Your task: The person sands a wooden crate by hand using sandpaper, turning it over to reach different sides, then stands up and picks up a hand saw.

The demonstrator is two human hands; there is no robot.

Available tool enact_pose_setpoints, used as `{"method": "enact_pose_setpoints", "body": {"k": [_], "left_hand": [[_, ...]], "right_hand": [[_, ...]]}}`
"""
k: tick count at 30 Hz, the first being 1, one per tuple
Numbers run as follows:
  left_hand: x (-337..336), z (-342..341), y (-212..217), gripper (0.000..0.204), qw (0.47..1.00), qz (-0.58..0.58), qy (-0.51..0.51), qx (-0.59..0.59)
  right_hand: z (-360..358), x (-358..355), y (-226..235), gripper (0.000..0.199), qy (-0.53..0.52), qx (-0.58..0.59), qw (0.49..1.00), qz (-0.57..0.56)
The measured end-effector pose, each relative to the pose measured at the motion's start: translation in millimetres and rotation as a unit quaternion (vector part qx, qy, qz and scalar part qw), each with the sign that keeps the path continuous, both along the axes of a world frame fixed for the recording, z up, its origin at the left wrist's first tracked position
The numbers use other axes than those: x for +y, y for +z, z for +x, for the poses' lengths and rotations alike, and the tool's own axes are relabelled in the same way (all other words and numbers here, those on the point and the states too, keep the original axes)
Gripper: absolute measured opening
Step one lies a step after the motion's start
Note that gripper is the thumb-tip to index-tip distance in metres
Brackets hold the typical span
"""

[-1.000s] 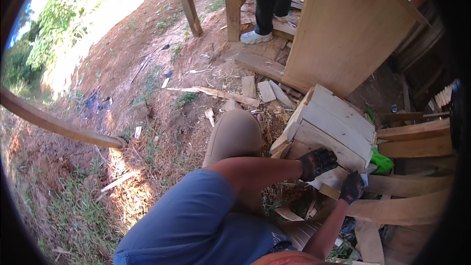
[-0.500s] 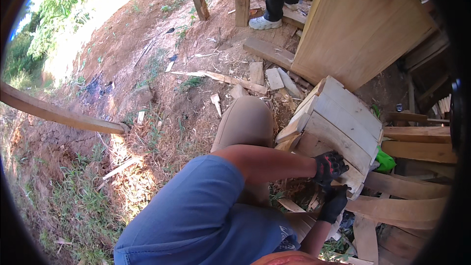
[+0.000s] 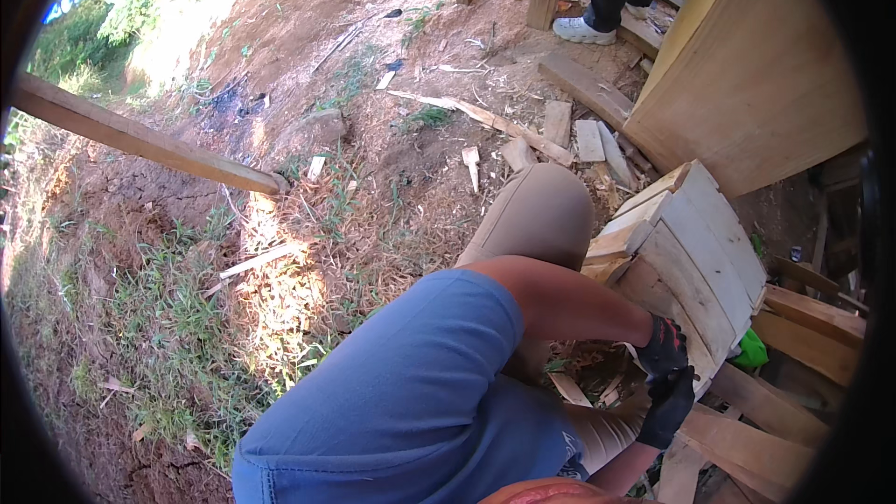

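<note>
Both my hands wear black gloves and meet at the near edge of a box-like wooden piece (image 3: 711, 241) made of pale boards. My left hand (image 3: 665, 347), with red marks on its glove, is closed beside the lower boards. Directly below it, my right hand (image 3: 666, 408) is also closed, its fingertips close to the left hand. What either hand grips is hidden by the gloves. The wooden piece leans at a slant to the right of my bent knee (image 3: 537, 215).
A large smooth wooden panel (image 3: 747, 75) stands behind the wooden piece. Loose planks (image 3: 747, 448) and a green cloth or bag (image 3: 749, 349) lie to the right. Another person's shoe (image 3: 584, 31) is at the top. A wooden beam (image 3: 149, 142) slants at the left above grass.
The view has swung, so the scene sits farther right. My left hand has come down off the board face and closer to my right hand.
</note>
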State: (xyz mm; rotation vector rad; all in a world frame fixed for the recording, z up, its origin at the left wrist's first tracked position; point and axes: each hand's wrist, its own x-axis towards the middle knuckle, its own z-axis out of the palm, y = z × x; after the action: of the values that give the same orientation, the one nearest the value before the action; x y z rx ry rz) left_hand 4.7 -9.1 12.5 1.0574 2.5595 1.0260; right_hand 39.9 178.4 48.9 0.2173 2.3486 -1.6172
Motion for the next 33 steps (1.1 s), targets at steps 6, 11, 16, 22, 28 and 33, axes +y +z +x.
{"method": "enact_pose_setpoints", "body": {"k": [6,11,16,22,28,33], "left_hand": [[6,-3,0,0.035,0.996,0.033,0.079,0.035],[-25,6,16,0.047,0.962,0.078,0.196,0.174],[-29,-10,-2,0.053,0.941,0.014,0.255,0.224],[-13,-20,24,0.055,0.951,-0.005,0.231,0.203],[3,-33,50,0.047,0.965,-0.05,0.14,0.216],[30,-58,40,0.049,0.97,-0.032,0.095,0.222]], "right_hand": [[-13,31,-7,0.041,0.086,0.19,0.971,0.114],[-55,50,32,0.036,-0.05,0.272,0.93,0.241],[-135,59,-45,0.038,0.081,0.407,0.74,0.529],[-138,60,-87,0.047,0.021,0.314,0.814,0.489],[-134,57,-76,0.046,-0.016,0.342,0.803,0.489],[-135,59,-85,0.045,-0.097,0.35,0.828,0.427]]}}
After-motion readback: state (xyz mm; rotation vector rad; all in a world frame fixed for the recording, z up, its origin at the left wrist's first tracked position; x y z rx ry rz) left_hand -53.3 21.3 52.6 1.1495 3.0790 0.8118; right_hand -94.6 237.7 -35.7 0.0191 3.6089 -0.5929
